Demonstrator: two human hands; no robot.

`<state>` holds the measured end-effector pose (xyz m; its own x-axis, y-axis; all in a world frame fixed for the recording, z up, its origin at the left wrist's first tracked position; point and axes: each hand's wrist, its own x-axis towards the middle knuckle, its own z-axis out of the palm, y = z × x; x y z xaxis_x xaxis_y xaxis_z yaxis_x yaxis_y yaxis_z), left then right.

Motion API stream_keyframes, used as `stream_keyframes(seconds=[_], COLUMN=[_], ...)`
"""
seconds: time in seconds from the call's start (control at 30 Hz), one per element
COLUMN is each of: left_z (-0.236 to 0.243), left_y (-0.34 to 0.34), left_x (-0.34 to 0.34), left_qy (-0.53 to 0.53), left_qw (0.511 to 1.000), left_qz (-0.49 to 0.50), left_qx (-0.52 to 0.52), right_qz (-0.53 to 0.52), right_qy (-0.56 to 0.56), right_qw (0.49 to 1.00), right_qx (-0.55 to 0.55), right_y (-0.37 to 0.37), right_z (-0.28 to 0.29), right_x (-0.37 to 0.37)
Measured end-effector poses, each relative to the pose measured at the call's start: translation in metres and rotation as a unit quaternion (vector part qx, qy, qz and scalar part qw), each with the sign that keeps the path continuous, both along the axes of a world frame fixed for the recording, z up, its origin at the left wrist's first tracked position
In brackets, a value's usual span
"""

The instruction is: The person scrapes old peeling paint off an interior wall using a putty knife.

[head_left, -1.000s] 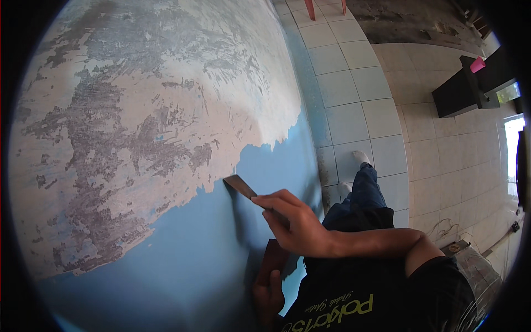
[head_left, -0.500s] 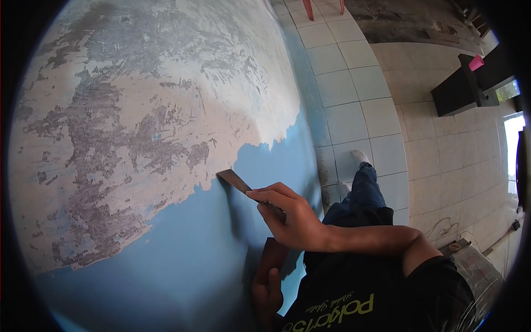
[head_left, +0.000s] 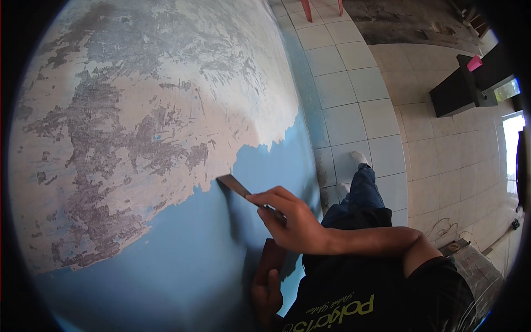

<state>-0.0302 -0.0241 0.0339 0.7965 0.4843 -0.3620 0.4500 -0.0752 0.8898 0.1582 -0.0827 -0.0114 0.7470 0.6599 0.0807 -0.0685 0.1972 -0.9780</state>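
My right hand (head_left: 296, 221) is closed round the handle of a scraper (head_left: 235, 185) with a flat metal blade. Its blade tip meets the wall (head_left: 204, 232) at the ragged border between blue paint and the pale, stripped patch (head_left: 182, 133). Lower down, my left hand (head_left: 268, 293) grips a dark reddish-brown flat rectangular piece (head_left: 272, 259), close to the blue paint. What kind of thing it is, I cannot tell. Part of the left hand is in shadow.
Below the wall runs a tiled ledge or floor strip (head_left: 354, 102), where my feet (head_left: 359, 157) are. Farther right stand a black piece of furniture (head_left: 453, 91) and a pink cup (head_left: 474, 63). Red legs (head_left: 307, 10) show at the top. A cable (head_left: 442, 226) lies at the right.
The scraper's blade has shifted slightly down along the paint border, tilting a little with my right hand. My left hand has hardly moved.
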Motion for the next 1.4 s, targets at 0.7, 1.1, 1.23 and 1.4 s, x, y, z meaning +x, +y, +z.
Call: stream_keyframes(seconds=[0.7, 1.1, 1.23, 1.4], left_z=[0.000, 0.001, -0.001, 0.001], left_y=[-0.006, 0.001, 0.001, 0.001], left_x=[0.002, -0.011, -0.009, -0.005], left_qy=[-0.042, 0.084, 0.061, 0.051], left_qw=[0.998, 0.996, 0.998, 0.999], left_qz=[0.046, 0.017, 0.016, 0.004], left_qx=[-0.023, 0.012, 0.008, 0.003], right_qz=[-0.039, -0.038, -0.039, -0.028], right_qy=[-0.012, 0.006, -0.008, 0.014], right_qw=[0.999, 0.999, 0.999, 0.999], right_qx=[0.021, -0.010, 0.023, -0.018], right_y=[0.003, 0.010, 0.006, 0.006], right_z=[-0.004, -0.004, -0.009, -0.002], right_x=[-0.008, 0.010, -0.006, 0.008])
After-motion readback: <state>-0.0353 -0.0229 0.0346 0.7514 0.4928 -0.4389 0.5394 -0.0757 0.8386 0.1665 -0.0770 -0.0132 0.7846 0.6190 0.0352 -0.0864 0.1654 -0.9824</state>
